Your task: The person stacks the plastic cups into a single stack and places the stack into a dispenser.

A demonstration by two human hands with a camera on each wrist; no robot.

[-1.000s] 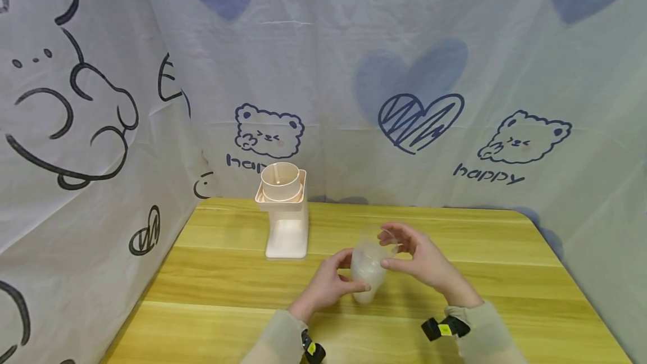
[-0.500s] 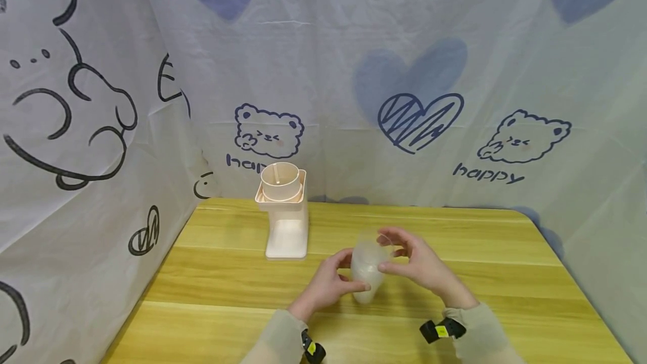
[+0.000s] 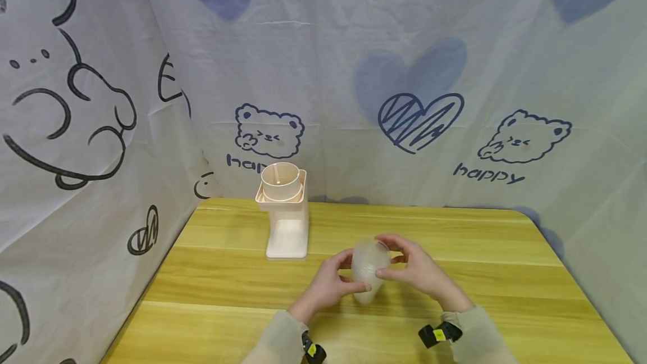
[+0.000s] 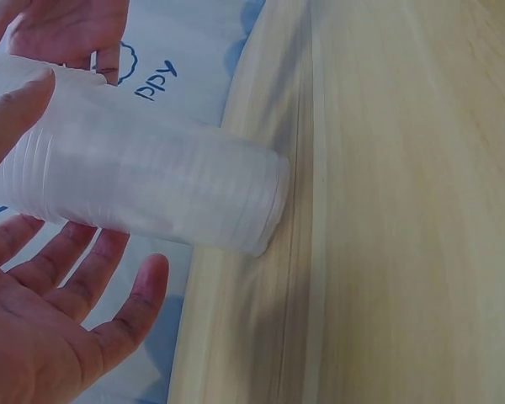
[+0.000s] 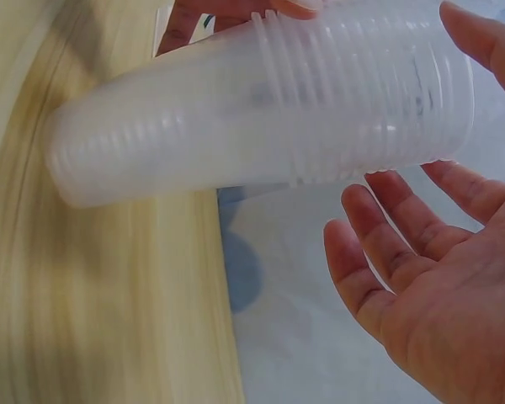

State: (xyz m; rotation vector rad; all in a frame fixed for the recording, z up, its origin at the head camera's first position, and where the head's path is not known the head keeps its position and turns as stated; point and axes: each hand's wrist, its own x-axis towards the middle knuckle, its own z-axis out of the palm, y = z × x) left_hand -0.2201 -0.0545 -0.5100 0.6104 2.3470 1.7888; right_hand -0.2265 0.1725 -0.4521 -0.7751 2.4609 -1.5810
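Observation:
A stack of translucent plastic cups [image 3: 368, 268] stands on the table between both hands. My left hand [image 3: 329, 285] grips its lower part from the left, thumb in front. The right hand [image 3: 417, 268] holds the upper part near the rim, thumb on one side and fingers on the other. In the right wrist view, ridged rims of several nested cups [image 5: 353, 93] lie close together, and the right fingers [image 5: 387, 227] curve around the rim end. The stack's narrow base [image 4: 261, 202] meets the wood in the left wrist view.
A cream stand [image 3: 287, 235] with a round open tube [image 3: 281, 184] on top is at the back left of the wooden table [image 3: 217, 285]. A printed cloth [image 3: 343, 89] hangs behind the table and along the left side.
The right hand has moved down and slightly left, and the top of the cup stack now sits lower. My left hand has stayed in place.

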